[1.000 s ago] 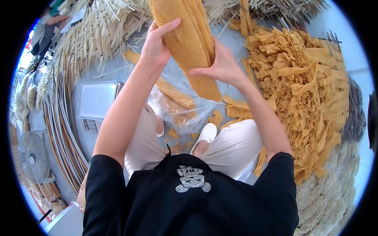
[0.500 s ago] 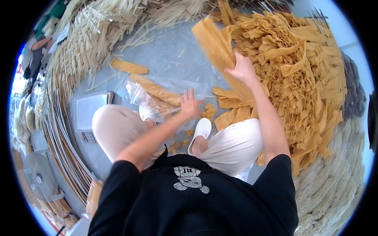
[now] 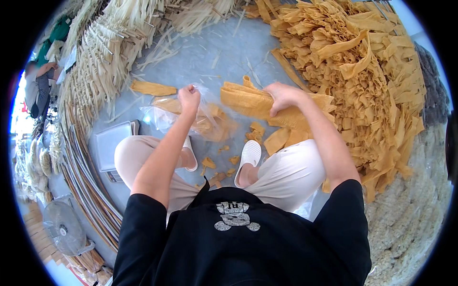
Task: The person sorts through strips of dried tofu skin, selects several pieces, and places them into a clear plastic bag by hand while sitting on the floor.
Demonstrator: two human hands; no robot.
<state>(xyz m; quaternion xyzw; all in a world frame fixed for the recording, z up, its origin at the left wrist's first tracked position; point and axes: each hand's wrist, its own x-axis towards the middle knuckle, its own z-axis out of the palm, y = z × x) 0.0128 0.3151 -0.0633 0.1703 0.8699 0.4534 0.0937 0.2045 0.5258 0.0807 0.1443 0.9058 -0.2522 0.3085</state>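
Note:
My left hand [image 3: 189, 99] is closed in a pinch on the top edge of a clear plastic bag [image 3: 208, 101]. The bag is lifted at that edge, and yellow sheets show through its film. My right hand [image 3: 285, 97] grips a bundle of folded yellow sheets [image 3: 244, 99] that look like dried tofu skin. The bundle lies level, its left end pointing at the bag but apart from it. A flat yellow piece [image 3: 153, 88] lies on the floor past the bag, and small broken scraps [image 3: 208, 163] are scattered between my feet.
A large heap of yellow sheets [image 3: 343, 57] rises on the right. Pale strips [image 3: 109, 52] line the far left. A flat scale [image 3: 114, 143] stands by my left knee, near long thin rods [image 3: 78, 157] and a fan [image 3: 64, 229]. Another person [image 3: 40, 86] is at the far left.
My left hand has gone from open fingers over the bag to pinching and lifting its edge. My right hand has brought the bundle down from upright to level, nearer the bag.

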